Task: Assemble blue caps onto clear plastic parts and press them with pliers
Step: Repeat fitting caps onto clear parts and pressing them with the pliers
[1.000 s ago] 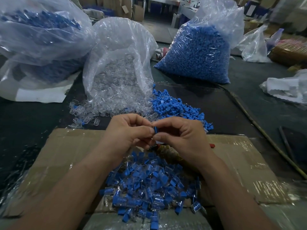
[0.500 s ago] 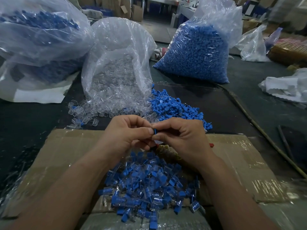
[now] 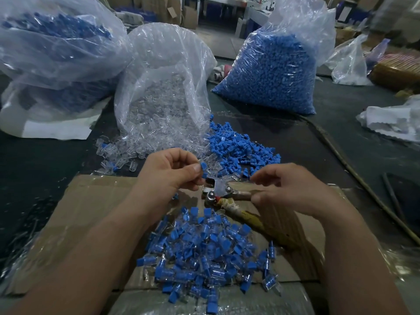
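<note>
My left hand point(image 3: 170, 176) pinches a clear plastic part with a blue cap point(image 3: 203, 166) between thumb and fingers, just above the jaws of the pliers point(image 3: 214, 192). The pliers lie on the cardboard point(image 3: 91, 212), with tape-wrapped handles running to the lower right. My right hand point(image 3: 291, 192) is on the upper handle, which passes between its thumb and curled fingers. A heap of capped parts point(image 3: 204, 253) lies on the cardboard between my forearms. Loose blue caps point(image 3: 238, 146) and loose clear parts point(image 3: 141, 146) are piled just beyond my hands.
An open bag of clear parts point(image 3: 163, 87) stands behind the piles. A full bag of blue caps point(image 3: 268, 71) is at the back right, and another large bag point(image 3: 56, 42) at the back left. Crumpled plastic point(image 3: 393, 121) and a thin rod point(image 3: 341, 155) lie to the right.
My hands were together at one small blue part. They have come apart: the left keeps the capped part, and the right has moved right onto the pliers' handle.
</note>
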`<state>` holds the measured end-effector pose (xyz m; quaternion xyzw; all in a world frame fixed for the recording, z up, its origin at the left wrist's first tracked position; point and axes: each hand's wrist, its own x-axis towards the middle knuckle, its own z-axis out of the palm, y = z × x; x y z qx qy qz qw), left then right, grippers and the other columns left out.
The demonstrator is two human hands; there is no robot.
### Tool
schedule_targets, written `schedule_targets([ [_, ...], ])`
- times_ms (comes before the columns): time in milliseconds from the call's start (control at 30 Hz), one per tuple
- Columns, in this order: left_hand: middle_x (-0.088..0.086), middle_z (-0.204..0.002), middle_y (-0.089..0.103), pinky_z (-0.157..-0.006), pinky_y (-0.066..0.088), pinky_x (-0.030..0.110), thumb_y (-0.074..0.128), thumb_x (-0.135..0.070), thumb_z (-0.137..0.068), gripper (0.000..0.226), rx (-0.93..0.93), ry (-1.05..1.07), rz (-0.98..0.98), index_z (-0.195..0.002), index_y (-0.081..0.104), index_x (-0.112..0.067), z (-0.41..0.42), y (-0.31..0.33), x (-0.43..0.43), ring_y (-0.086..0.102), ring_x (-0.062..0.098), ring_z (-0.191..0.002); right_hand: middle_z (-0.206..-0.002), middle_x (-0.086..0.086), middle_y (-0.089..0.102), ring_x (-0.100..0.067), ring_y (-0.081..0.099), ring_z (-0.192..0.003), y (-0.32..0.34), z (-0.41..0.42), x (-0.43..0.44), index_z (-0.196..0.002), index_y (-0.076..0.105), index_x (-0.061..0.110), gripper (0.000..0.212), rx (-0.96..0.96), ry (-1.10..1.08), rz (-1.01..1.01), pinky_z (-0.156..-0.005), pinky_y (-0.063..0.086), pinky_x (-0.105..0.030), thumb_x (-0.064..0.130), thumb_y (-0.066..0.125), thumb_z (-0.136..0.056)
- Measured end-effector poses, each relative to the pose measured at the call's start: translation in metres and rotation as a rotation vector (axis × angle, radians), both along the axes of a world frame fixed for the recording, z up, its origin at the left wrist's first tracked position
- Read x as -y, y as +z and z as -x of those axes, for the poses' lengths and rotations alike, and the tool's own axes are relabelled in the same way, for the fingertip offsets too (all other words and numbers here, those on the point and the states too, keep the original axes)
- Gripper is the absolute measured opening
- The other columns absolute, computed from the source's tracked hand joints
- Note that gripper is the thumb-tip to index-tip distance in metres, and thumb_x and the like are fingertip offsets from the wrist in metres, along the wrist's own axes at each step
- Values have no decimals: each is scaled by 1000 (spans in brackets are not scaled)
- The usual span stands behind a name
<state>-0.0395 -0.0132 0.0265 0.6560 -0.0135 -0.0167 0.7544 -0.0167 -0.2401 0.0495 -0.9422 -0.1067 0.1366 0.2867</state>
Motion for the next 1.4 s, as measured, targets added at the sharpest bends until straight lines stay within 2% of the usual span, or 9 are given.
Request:
schedule_targets([
  [100,0,-57,65,-52,51,18,58,6,-79,12,6,4,-15,-73,59,-5,-1,-1,0,62,11,-54,-97,24,45,1,44,-92,-3,4,-6,-111,50,39,55,-154,92,157,-70,35,-17,39,79,-64],
  [200,1,-57,65,-52,52,18,58,6,-78,13,-2,8,-17,-72,59,-5,-2,-1,1,63,12,-54,-105,20,38,-7,37,-105,-4,4,-10,-125,42,36,76,-142,151,284,-87,36,-29,47,80,-60],
  [467,0,-58,65,-52,52,18,58,5,-78,11,-9,15,-22,-73,59,-5,-2,-1,2,64,12,-55,-113,18,33,-7,30,-109,-2,6,-10,-131,37,36,87,-152,164,308,-97,35,-35,45,82,-57],
  [600,0,-59,66,-53,53,18,58,4,-78,11,-6,14,-28,-73,59,-5,-2,-2,2,64,12,-55,-107,17,37,-7,36,-102,-4,8,-17,-125,42,34,74,-105,143,315,-83,35,-26,38,81,-62],
  [767,0,-58,66,-52,52,18,57,4,-78,9,-1,16,-24,-75,59,-4,-2,0,1,63,10,-55,-91,12,50,-5,46,-81,-5,7,-29,-108,57,27,41,-24,80,334,-65,37,-19,26,73,-70],
  [967,-1,-57,65,-51,52,18,56,5,-80,11,-4,32,-13,-75,58,-4,-3,0,1,63,10,-54,-77,4,56,-8,48,-69,-14,2,-40,-87,61,22,9,131,1,417,-55,37,-25,20,62,-78],
  [1133,-2,-56,65,-50,52,17,55,6,-81,12,-4,40,-12,-76,57,-4,-4,0,2,63,10,-54,-75,5,56,-8,50,-70,-16,2,-37,-83,61,23,8,136,-13,386,-59,43,-26,16,61,-78],
  [1267,0,-57,64,-50,52,17,53,7,-82,14,3,54,-12,-75,57,-5,-3,0,4,63,9,-54,-72,8,52,-4,44,-64,-13,4,-33,-80,59,22,6,292,-38,313,-51,31,-22,17,59,-78],
  [1400,1,-60,62,-50,51,17,53,6,-83,16,27,90,-14,-75,56,-7,-3,0,5,63,8,-55,-66,10,46,-5,39,-58,-9,6,-32,-73,40,30,22,361,-112,111,-49,22,-25,14,54,-81],
])
